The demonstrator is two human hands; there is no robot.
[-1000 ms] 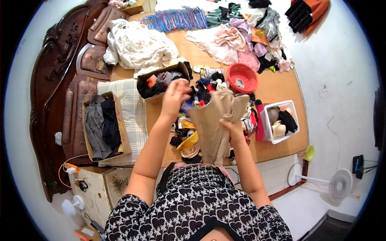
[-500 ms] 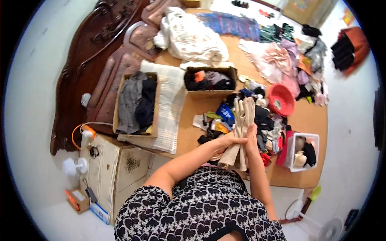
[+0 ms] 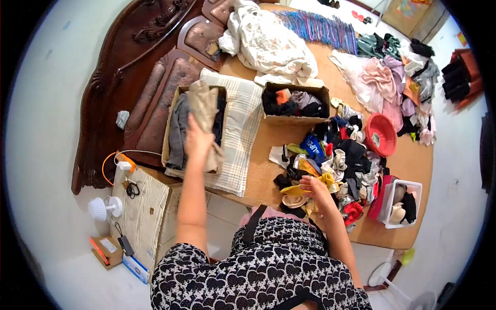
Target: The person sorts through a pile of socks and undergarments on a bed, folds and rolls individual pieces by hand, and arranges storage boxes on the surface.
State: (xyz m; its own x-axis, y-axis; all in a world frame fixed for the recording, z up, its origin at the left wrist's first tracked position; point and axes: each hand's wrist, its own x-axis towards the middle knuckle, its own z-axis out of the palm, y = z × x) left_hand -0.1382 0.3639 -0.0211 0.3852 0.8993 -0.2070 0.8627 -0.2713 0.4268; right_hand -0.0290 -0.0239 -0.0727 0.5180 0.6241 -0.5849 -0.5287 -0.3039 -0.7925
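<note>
My left hand (image 3: 198, 142) grips a beige folded garment (image 3: 203, 103) over the left cardboard box (image 3: 166, 155). The cloth is slightly blurred and covers part of the grey clothing (image 3: 179, 129) and dark clothing inside the box; I cannot tell whether it touches them. My right hand (image 3: 316, 188) is empty, fingers apart, above the near edge of a mixed heap of small clothes (image 3: 356, 160). In that heap lie a blue piece with white letters (image 3: 313, 146) and a red piece (image 3: 353, 211).
Another cardboard box (image 3: 294, 120) holds clothes. Beyond are a white bundle (image 3: 274, 41), blue hangers (image 3: 320, 28) and pink clothes (image 3: 382, 77). A red basin (image 3: 381, 134) and white bin (image 3: 417, 206) stand right. A carved headboard (image 3: 98, 119) and bedside cabinet (image 3: 139, 217) are at left.
The beige garment has gone from both hands in front of my body to my left hand alone, leftward over the box. My right hand has let go and opened over the heap.
</note>
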